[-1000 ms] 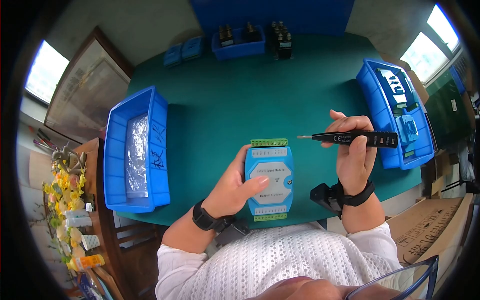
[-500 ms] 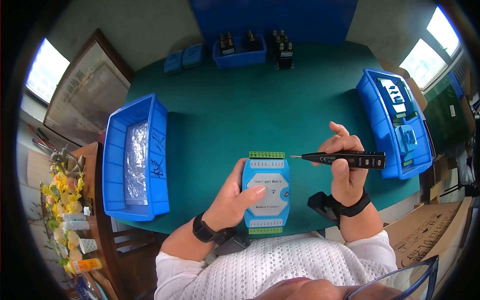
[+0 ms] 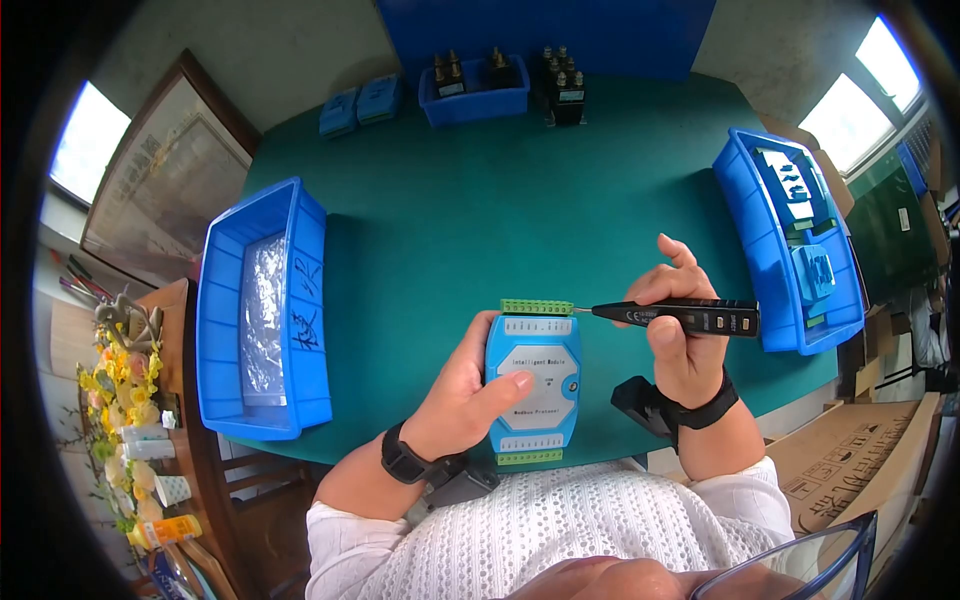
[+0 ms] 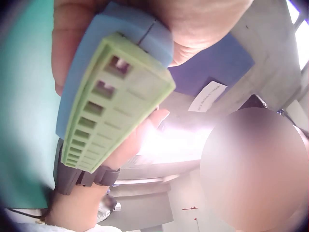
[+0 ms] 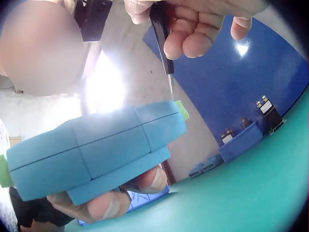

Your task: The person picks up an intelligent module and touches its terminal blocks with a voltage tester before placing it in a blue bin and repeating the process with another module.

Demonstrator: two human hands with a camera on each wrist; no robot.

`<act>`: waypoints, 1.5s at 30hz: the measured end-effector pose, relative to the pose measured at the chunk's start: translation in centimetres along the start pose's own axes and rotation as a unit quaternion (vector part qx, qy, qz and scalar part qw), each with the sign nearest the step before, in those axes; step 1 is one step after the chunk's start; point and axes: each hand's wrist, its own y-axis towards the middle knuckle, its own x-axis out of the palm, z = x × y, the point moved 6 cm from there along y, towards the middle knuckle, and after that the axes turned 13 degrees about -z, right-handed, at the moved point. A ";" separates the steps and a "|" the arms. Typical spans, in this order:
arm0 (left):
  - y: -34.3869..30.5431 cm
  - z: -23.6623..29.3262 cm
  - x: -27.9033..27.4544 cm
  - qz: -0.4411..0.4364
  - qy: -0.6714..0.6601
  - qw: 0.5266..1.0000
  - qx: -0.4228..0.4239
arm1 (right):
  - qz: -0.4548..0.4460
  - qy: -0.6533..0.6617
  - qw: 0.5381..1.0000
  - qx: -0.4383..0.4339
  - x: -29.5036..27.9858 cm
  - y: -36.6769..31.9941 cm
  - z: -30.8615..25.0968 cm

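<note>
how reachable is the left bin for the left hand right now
Probably yes: only table shows between the left hand and the left bin. The hand grips the module, though, so it would likely need to let go first.

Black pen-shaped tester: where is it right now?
In the head view, the tester is in the right hand, its metal tip at the right end of the green terminal strip on the far edge of the blue module.
</note>
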 end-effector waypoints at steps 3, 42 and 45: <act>0.0 0.1 0.0 0.002 0.004 1.000 -0.001 | 0.000 -0.002 1.000 0.003 0.1 0.0 0.0; 0.2 -0.2 -0.4 0.010 0.024 1.000 -0.010 | -0.112 -0.103 0.988 0.011 -0.6 0.7 -2.0; 0.2 -0.1 -0.3 0.011 0.027 1.000 -0.009 | -0.121 -0.106 0.987 0.006 -0.3 0.8 -2.0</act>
